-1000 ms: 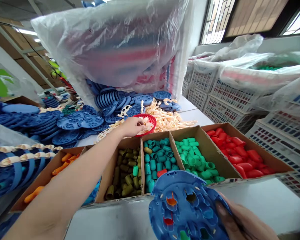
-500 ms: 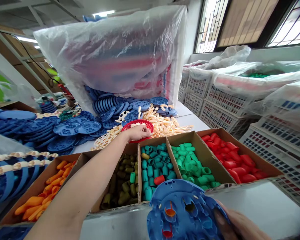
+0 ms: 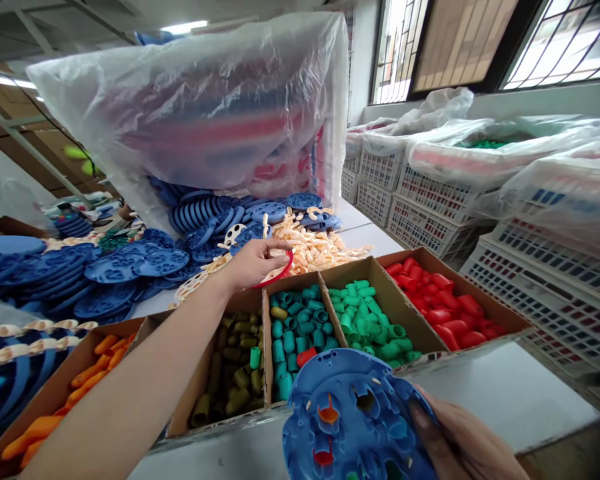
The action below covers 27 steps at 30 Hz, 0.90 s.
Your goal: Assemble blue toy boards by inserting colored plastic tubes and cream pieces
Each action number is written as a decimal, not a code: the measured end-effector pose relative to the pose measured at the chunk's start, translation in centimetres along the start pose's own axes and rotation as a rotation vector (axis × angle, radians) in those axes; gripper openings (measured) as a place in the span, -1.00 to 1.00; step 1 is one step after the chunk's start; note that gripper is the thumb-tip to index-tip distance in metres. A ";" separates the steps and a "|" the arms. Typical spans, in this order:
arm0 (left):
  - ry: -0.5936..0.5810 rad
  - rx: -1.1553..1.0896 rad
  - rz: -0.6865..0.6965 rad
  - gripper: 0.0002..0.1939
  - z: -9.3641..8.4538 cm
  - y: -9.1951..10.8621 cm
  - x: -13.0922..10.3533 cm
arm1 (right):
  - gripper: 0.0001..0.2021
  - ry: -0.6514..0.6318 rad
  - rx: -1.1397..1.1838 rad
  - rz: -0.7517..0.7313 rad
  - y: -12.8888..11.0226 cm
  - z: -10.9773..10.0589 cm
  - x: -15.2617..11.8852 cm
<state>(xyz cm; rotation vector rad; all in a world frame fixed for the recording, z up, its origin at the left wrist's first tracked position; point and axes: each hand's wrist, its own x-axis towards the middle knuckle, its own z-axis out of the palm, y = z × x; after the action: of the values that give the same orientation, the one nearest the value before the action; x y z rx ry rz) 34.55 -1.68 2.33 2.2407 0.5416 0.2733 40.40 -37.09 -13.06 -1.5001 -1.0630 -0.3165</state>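
Observation:
In the lower right, my right hand [image 3: 450, 433] grips a round blue plastic base [image 3: 350, 413] by its right edge. Orange, red, olive and green pieces show in the base's sockets. My left hand [image 3: 260, 263] stretches far forward over a red basket [image 3: 286, 268], whose contents it mostly covers. Its fingers look partly extended and apart, and I see nothing held in them. Just beyond the basket lies a heap of cream-coloured plastic pieces [image 3: 315, 250].
Cardboard bins hold orange [image 3: 87, 380], olive [image 3: 235, 367], teal [image 3: 300, 327], green [image 3: 370, 320] and red [image 3: 445, 300] plastic pieces. Blue discs [image 3: 135, 263] pile up at the left and back. A plastic-covered crate [image 3: 205, 113] stands behind; stacked white crates [image 3: 540, 280] line the right.
The view has swung slightly to the right. My left hand now covers more of the red basket, and its fingers look less curled. My right hand still holds the blue base.

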 end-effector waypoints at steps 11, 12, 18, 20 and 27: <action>-0.228 0.384 0.877 -0.83 6.9 9.8 -10.6 | -0.62 0.088 0.098 -0.084 -1.6 2.0 1.7; -0.246 0.464 0.921 -0.82 7.1 9.7 -10.7 | -0.62 0.090 0.100 -0.096 -1.7 2.0 1.8; -0.335 0.531 0.948 -0.84 7.4 8.5 -10.7 | -0.50 -0.068 0.098 -0.164 -1.9 1.8 1.6; -0.326 0.440 0.951 -0.81 7.3 8.1 -10.9 | -0.48 -0.096 0.102 -0.182 -2.1 1.7 1.8; -0.324 0.164 0.827 -0.84 7.3 7.0 -10.8 | -0.51 -0.066 0.070 -0.113 -2.1 1.8 1.4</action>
<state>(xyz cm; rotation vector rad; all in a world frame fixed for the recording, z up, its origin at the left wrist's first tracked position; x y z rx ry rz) 29.67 -15.65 2.57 2.4959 -0.5772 0.2702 38.96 -35.11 -11.16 -1.3994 -1.2029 -0.3077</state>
